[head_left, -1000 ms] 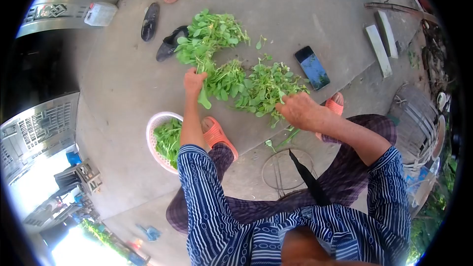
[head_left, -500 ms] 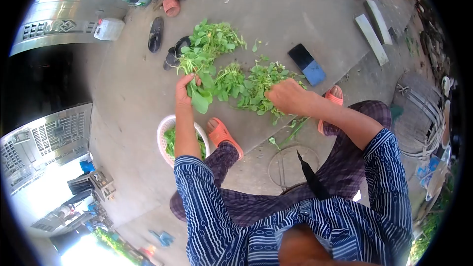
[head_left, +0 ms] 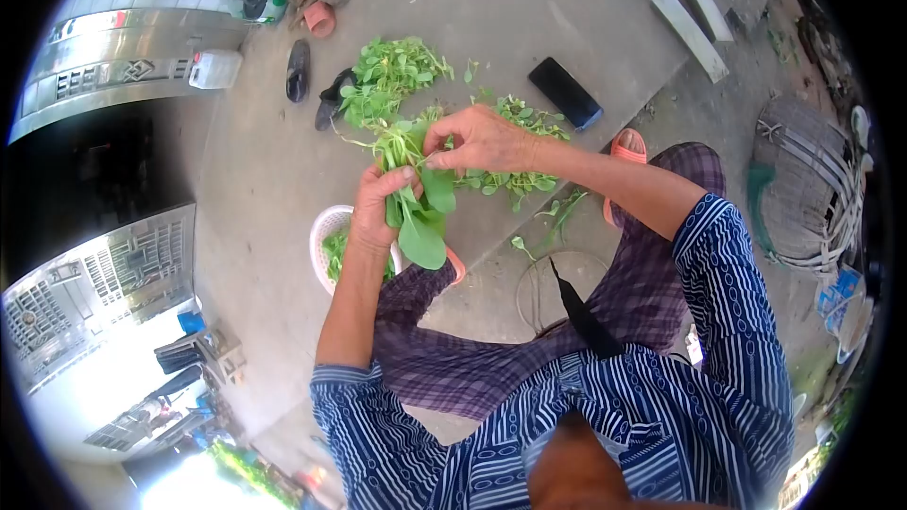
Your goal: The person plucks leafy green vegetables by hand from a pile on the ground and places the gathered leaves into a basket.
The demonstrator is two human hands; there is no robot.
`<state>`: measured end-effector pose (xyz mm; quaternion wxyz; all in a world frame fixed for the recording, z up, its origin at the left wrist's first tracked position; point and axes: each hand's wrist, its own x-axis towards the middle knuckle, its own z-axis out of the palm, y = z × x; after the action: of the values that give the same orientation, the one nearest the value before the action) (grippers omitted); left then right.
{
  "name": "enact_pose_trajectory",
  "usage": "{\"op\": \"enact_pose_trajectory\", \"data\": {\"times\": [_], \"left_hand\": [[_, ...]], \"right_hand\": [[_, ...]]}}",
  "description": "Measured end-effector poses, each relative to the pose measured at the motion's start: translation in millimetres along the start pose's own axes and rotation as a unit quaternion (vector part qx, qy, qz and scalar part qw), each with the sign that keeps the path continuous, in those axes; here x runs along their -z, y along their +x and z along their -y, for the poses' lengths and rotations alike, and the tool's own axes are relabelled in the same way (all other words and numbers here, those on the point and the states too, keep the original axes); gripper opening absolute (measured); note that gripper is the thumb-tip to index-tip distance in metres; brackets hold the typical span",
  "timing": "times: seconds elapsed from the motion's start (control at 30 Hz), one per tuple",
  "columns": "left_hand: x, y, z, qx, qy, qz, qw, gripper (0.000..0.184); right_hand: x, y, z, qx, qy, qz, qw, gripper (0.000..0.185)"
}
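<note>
A bunch of leafy greens (head_left: 422, 227) is gripped in my left hand (head_left: 380, 198), its broad leaves hanging toward me and its pale stems pointing away. My right hand (head_left: 482, 140) has come up against the stem end of that bunch, thumb and fingers closed on what looks like a thin stem. Beyond the hands lies a pile of loose greens (head_left: 392, 71) on the concrete floor. A second pile of greens (head_left: 518, 179) is partly hidden under my right hand and wrist. Near my left forearm stands a white basket (head_left: 321, 243) with greens inside.
A phone (head_left: 564, 93) lies face up on the concrete beyond my right forearm. Dark shoes (head_left: 298, 71) sit at the far left, near a white plastic jug (head_left: 215, 69). Two pale bars (head_left: 690, 35) lie at the far right. A bundled grey basket-like object (head_left: 803, 189) stands at right.
My right hand has lifted from the right-hand pile and moved left to the bunch in my left hand. The left hand has drawn the bunch slightly closer to me.
</note>
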<state>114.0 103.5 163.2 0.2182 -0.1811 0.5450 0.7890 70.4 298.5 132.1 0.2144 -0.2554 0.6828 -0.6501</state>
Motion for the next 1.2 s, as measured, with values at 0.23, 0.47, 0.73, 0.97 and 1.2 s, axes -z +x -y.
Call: {"op": "enact_pose_trajectory", "data": {"times": [0.23,0.47,0.73,0.97,1.2], "left_hand": [[-3,-7,16,0.042,-0.028,-0.074,0.996,0.024],[6,1,23,0.089,-0.044,-0.05,0.994,0.025],[-9,-7,18,0.076,0.007,-0.114,0.99,0.031],[-10,-15,13,0.043,0.059,-0.133,0.988,0.031],[0,-11,27,-0.043,0.238,-0.159,0.957,0.023]], "right_hand": [[-5,-7,-4,0.011,-0.014,0.038,0.999,0.016],[-9,-4,-23,0.147,-0.18,-0.028,0.972,0.018],[-19,1,-22,0.089,-0.18,0.008,0.98,0.019],[-7,7,-23,-0.191,0.229,-0.002,0.955,0.022],[-17,9,-20,-0.214,0.15,0.034,0.965,0.012]]}}
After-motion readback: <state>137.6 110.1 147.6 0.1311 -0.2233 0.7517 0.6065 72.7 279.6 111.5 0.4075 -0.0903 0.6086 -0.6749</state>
